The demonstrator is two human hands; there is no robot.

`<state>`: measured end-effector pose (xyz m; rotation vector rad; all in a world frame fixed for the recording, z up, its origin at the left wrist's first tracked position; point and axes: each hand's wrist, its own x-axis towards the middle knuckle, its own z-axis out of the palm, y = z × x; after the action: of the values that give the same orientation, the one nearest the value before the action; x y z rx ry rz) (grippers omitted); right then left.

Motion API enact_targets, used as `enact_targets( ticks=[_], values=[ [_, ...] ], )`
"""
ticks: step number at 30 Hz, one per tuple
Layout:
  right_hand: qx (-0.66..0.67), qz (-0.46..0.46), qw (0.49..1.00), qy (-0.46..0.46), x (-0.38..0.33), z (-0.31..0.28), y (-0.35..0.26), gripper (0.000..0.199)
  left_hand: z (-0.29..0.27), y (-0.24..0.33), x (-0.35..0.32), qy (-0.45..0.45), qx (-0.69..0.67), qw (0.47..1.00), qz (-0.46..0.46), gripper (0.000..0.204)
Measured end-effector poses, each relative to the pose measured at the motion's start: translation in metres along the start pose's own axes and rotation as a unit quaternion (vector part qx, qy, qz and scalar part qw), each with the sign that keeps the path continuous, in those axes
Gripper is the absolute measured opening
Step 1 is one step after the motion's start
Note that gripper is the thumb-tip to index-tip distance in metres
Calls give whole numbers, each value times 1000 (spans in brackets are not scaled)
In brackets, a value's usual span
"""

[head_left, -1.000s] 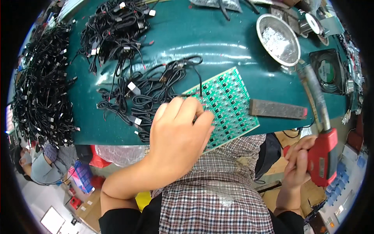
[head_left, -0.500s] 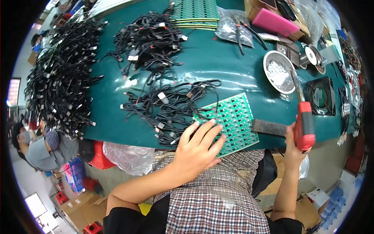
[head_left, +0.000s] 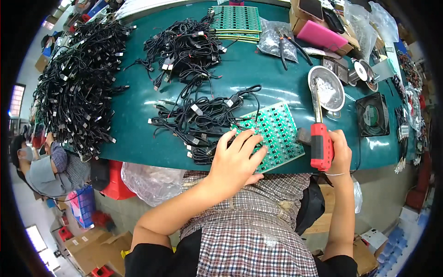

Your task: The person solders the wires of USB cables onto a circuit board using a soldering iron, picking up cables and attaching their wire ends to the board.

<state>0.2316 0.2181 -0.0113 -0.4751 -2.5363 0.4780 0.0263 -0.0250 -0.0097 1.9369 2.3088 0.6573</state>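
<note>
My left hand [head_left: 236, 159] lies with fingers spread on the lower left part of a green circuit board panel [head_left: 282, 134], which rests at the table's near edge. Several rows of small dark parts cover the panel. In my right hand [head_left: 340, 154] is a red and black soldering gun [head_left: 321, 147], held upright to the right of the panel. Its long metal barrel reaches over the left rim of a metal bowl [head_left: 340, 90] with silvery bits in it. Black USB cables [head_left: 203, 113] lie loose beside the panel, some touching its left edge. Behind the gun's handle, a dark block [head_left: 303, 135] is partly hidden.
Larger cable heaps [head_left: 78, 87] fill the table's left side. At the back are stacked green panels [head_left: 236, 21], cutters [head_left: 283, 53] on a clear bag, and a pink case [head_left: 321, 35]. A solder spool [head_left: 361, 70] and black fan [head_left: 372, 115] stand right. A co-worker [head_left: 44, 168] sits left.
My right hand has swung the soldering gun leftward, its barrel now over the bowl's left side. My left hand stays on the panel. The whole view has shifted slightly.
</note>
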Motion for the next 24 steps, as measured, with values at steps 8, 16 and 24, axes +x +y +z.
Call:
enact_targets(
  ticks=[8,16,24],
  values=[
    [2,-30,999,-11,10,-4,2,49,-10,-7,9,-22,-11,1000,16,75],
    [-94,-82,975,182,1,22,8,48,-90,41,23,-102,-586,753,282,32],
    [-113,-59,961,246,-4,39,6,28,-106,92,61,-174,-758,591,213,33]
  ],
)
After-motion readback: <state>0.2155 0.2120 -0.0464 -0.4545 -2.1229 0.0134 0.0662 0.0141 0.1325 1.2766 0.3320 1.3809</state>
